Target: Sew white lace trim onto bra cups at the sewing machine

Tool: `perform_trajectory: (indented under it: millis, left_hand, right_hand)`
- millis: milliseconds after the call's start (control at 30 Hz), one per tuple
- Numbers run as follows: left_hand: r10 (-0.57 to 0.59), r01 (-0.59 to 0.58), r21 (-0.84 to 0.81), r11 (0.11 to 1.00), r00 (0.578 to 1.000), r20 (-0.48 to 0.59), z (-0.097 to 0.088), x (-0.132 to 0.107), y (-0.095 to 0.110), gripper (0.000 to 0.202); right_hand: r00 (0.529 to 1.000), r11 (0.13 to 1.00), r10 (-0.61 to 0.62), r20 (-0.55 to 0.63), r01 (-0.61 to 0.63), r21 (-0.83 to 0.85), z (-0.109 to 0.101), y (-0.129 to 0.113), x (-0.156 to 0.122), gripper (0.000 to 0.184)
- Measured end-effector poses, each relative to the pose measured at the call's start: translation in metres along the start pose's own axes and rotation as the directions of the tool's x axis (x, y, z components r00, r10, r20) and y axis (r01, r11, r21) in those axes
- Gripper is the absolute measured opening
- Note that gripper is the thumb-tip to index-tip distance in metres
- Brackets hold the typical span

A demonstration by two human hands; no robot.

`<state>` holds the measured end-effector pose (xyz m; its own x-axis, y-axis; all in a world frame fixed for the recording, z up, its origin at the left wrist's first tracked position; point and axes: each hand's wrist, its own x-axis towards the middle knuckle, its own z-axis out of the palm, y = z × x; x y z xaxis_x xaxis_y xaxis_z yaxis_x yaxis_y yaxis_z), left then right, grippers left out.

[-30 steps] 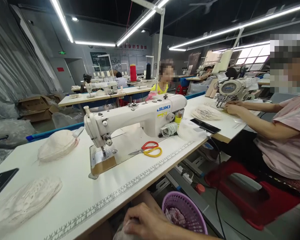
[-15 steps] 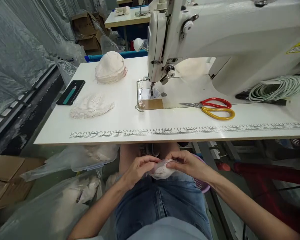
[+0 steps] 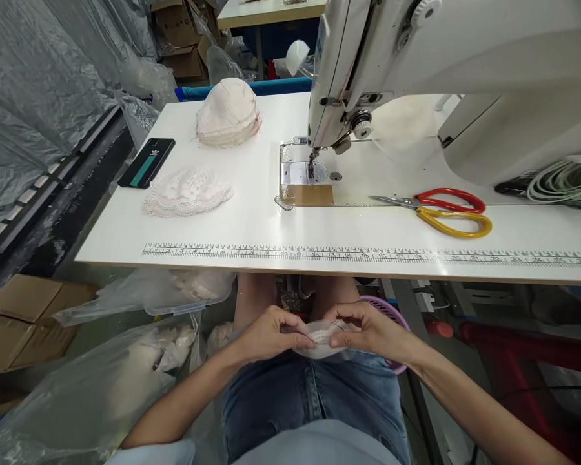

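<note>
We find 1 pale cloth piece point(image 3: 319, 349) held between 2 hands, above the lap and below the front edge of the white table point(image 3: 252, 226). The left hand point(image 3: 274, 334) grips its left end: the thumb lies over the near side, the index finger bends round behind it, and the gap between them is narrow. The right hand point(image 3: 365, 330) pinches the right part, with the thumb pressed on top near the middle of the cloth and the fingers curled behind the far edge. Between the 2 thumbs we see a lacy strip, and the sheer lower edge hangs below the thumbtips. We cannot tell how the fingertips under the cloth are placed.

Directly beneath the hands we note blue jeans point(image 3: 281, 397). The rim of a purple basket point(image 3: 392, 311) shows just beside the right hand.

On the table we record 1 sewing machine point(image 3: 445, 68), and 1 pair of scissors point(image 3: 413, 203) with 1 red handle and 1 yellow handle, to the right of the needle. A printed ruler point(image 3: 368, 253) runs along the front edge. To the left lie a lace pile point(image 3: 188, 192), a rounded cloth pile point(image 3: 228, 115) behind it, and 1 dark phone point(image 3: 148, 163) beside the lace.
</note>
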<state>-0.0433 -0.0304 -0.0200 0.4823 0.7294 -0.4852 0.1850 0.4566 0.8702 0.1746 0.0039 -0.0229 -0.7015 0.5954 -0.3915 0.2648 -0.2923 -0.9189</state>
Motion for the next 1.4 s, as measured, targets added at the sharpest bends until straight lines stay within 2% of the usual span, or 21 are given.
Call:
perform_trajectory:
  millis: [300, 500, 667, 833, 967, 1167, 1267, 1400]
  left_hand:
    - [-0.089, 0.072, 0.117, 0.99, 0.985, 0.148, -0.022, -0.011, 0.001, 0.024]
    - [-0.077, 0.063, 0.08, 0.995, 0.98, 0.183, -0.024, -0.009, 0.002, 0.026]
    - [-0.031, 0.028, 0.018, 0.999, 0.981, 0.19, -0.025, -0.007, -0.004, 0.034]
    - [-0.077, 0.106, -0.113, 0.988, 0.968, 0.238, -0.022, -0.005, -0.015, 0.037]
    - [-0.046, 0.071, -0.104, 0.992, 0.974, 0.223, -0.022, -0.006, -0.016, 0.031]
    - [-0.011, 0.039, -0.117, 0.992, 0.973, 0.229, -0.022, -0.007, -0.01, 0.03]
    - [0.031, -0.03, -0.008, 1.0, 0.986, 0.166, -0.014, -0.003, -0.007, 0.033]
    - [0.019, -0.024, 0.102, 0.994, 0.999, 0.048, -0.003, 0.003, -0.007, 0.029]
  right_hand:
    - [0.998, 0.993, 0.064, -0.008, -0.062, 0.102, -0.002, 0.014, 0.001, 0.027]
    - [0.994, 0.988, 0.108, 0.034, -0.111, 0.107, -0.006, 0.021, -0.003, 0.029]
    - [0.988, 0.979, 0.156, -0.014, -0.153, 0.136, -0.007, 0.025, -0.003, 0.034]
    - [0.985, 0.971, 0.168, -0.027, -0.161, 0.174, -0.008, 0.036, -0.004, 0.032]
    - [0.985, 0.964, 0.171, -0.023, -0.163, 0.212, -0.01, 0.038, -0.006, 0.03]
    - [0.983, 0.97, 0.182, 0.022, -0.183, 0.157, -0.001, 0.02, -0.001, 0.029]
    - [0.983, 0.978, 0.186, 0.013, -0.186, 0.095, 0.006, 0.012, 0.003, 0.031]
    - [0.989, 0.99, 0.14, -0.044, -0.141, -0.011, 0.009, 0.008, 0.002, 0.031]
